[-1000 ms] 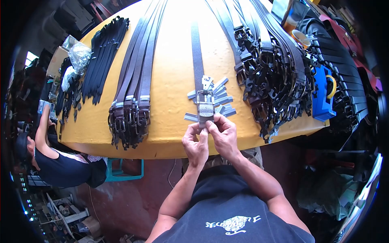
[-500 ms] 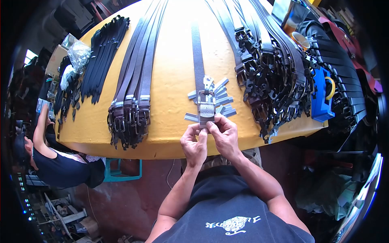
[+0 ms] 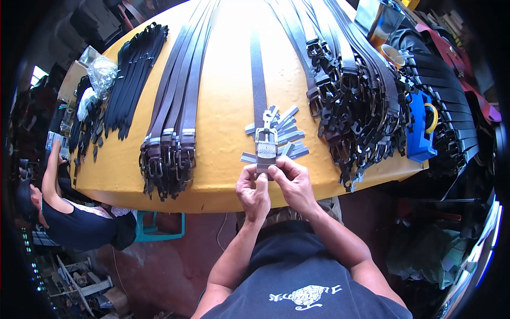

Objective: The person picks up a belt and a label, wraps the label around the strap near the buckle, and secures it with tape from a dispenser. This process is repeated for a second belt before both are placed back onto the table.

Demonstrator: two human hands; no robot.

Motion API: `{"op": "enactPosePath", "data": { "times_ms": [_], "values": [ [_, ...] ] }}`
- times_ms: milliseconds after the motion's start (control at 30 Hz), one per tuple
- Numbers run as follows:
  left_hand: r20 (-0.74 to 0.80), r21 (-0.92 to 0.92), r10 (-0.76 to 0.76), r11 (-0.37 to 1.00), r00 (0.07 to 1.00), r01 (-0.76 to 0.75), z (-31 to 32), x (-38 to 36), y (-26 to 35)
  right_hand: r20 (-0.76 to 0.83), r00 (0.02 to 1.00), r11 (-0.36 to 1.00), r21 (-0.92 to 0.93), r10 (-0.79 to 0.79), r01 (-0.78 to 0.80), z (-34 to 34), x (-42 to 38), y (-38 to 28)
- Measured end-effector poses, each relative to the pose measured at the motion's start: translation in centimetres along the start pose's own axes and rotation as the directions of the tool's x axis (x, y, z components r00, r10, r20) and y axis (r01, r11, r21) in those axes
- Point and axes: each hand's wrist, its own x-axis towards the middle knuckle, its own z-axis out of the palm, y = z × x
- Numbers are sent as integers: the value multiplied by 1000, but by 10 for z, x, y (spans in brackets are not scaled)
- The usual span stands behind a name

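Observation:
A dark leather belt [image 3: 258,80] runs down the middle of the table towards me, its metal buckle [image 3: 266,136] at the near end. Just below the buckle, a short grey strip [image 3: 265,168] lies across the belt end. My left hand [image 3: 253,192] pinches the left side of this end with thumb and fingers. On the right side, my right hand [image 3: 293,183] grips the same end, its thumb close to the left one. Several loose grey strips [image 3: 289,130] are fanned out beside and partly under the buckle. My fingers hide the belt's very tip.
Buckled belts lie in a bundle [image 3: 178,117] at left and a larger heap [image 3: 361,106] at right. Black straps [image 3: 135,74] are farther left. A blue tape dispenser [image 3: 421,127] stands near the right edge. Another person [image 3: 79,223] sits at the left beside a teal stool [image 3: 159,227].
The buckle end has shifted slightly down and left, nearer the table edge. Both hands keep their pinch, with the fingers slightly repositioned, and the grey strip across the belt shows more.

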Motion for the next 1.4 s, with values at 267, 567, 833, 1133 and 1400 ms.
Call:
{"op": "enactPosePath", "data": {
  "times_ms": [267, 567, 833, 1133, 1400],
  "values": [
    [-29, 43, 48, 998, 998, -47, -16, -3, -10, -260, 851, 694, -703, -456, 157, -87, -44, -115],
    [-31, 32, 15, 999, 999, -14, -31, -2, -26, -558, 553, 404, -830, -618, -385, -323, -80, -213],
    [-23, 111, 19, 994, 1000, -16, -23, -5, -16, -654, 698, 524, -719, -291, -456, -311, -62, -234],
    [-47, 166, 51, 985, 998, -43, -26, -4, -21, -711, 704, 774, -439, 11, -455, -342, -53, -236],
    [-42, 176, 8, 984, 999, -1, -28, -5, -22, -725, 689, 853, -347, 19, -389, -327, -71, -234]
  ]
}}
